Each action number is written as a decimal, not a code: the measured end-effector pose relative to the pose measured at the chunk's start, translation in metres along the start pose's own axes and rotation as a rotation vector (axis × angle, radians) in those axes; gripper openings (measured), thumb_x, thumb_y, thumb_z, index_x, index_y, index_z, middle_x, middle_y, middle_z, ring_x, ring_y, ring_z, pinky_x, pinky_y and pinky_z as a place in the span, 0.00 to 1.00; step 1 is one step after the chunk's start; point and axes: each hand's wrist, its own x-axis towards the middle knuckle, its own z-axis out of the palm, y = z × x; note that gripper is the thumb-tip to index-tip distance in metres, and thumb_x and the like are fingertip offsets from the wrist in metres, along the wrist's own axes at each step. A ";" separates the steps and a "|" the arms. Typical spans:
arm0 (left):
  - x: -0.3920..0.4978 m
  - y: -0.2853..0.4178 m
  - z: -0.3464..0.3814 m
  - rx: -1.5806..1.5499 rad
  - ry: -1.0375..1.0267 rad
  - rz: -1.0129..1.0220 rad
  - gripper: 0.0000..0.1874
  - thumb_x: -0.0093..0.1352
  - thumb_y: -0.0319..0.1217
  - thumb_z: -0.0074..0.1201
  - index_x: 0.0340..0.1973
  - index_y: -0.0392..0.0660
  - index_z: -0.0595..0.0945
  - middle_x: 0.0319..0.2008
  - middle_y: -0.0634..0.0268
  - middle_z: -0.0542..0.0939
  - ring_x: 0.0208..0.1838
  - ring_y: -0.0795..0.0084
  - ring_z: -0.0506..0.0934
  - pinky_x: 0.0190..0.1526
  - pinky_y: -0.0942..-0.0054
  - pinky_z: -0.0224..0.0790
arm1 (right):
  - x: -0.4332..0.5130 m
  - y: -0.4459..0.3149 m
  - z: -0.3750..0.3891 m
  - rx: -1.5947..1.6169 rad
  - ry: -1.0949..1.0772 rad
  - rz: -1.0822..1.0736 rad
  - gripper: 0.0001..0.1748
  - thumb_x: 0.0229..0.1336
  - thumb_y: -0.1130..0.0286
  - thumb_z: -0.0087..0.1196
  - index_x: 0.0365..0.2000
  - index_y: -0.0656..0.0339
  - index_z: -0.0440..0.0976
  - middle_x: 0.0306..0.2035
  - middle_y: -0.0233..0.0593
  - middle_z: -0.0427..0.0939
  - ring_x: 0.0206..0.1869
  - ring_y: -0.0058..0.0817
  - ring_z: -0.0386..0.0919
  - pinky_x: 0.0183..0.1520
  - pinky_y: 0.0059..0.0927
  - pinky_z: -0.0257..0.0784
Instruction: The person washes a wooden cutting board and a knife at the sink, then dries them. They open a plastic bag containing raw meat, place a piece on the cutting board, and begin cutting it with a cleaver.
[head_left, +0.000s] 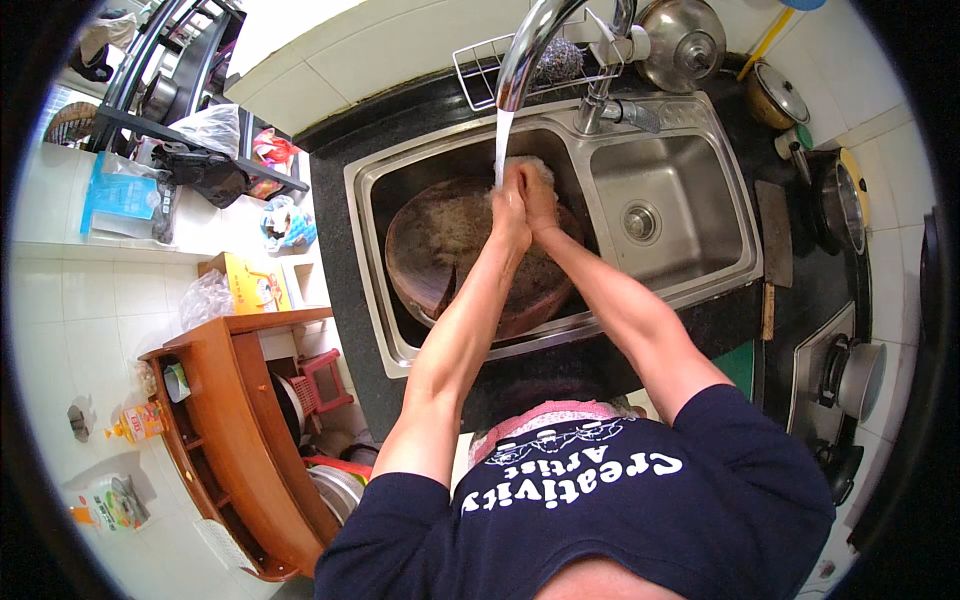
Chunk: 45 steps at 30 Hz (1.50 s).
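Observation:
Under the running chrome faucet (517, 67), my left hand (511, 210) and my right hand (539, 201) are pressed together around a pale, wet scrubbing pad or cloth (538, 166); its exact kind is hard to tell. Water falls onto the left hand and the pad. Beneath my forearms a thick round wooden chopping block (442, 240) lies tilted in the left basin of a steel double sink (360, 247). A dark split runs in from the block's near edge. My arms hide part of its surface.
A wire rack (480, 79) with a steel-wool ball (559, 58) stands behind the faucet. Right of the sink lies a cleaver (774, 232), near pots (840, 202) and a stove (814, 375). A wooden cabinet (225, 420) stands at left.

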 end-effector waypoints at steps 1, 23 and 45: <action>0.003 0.008 -0.002 -0.087 -0.062 0.012 0.19 0.72 0.43 0.39 0.51 0.44 0.71 0.43 0.64 0.74 0.43 0.67 0.72 0.47 0.71 0.66 | -0.003 -0.005 0.002 0.191 0.022 0.048 0.20 0.60 0.62 0.47 0.53 0.54 0.65 0.53 0.45 0.69 0.52 0.36 0.72 0.49 0.34 0.67; -0.051 0.045 -0.020 0.178 -0.145 -0.015 0.14 0.71 0.37 0.43 0.36 0.39 0.77 0.39 0.58 0.79 0.43 0.68 0.77 0.43 0.65 0.71 | 0.041 0.014 0.011 0.206 -0.206 0.331 0.19 0.52 0.63 0.54 0.44 0.57 0.70 0.34 0.40 0.74 0.37 0.31 0.72 0.42 0.34 0.67; -0.042 0.048 -0.062 -0.219 0.086 -0.120 0.22 0.69 0.47 0.45 0.47 0.42 0.76 0.43 0.63 0.77 0.42 0.69 0.74 0.46 0.67 0.66 | 0.005 -0.043 -0.050 0.427 -0.409 0.101 0.17 0.45 0.78 0.48 0.40 0.62 0.72 0.34 0.31 0.73 0.37 0.20 0.70 0.42 0.23 0.67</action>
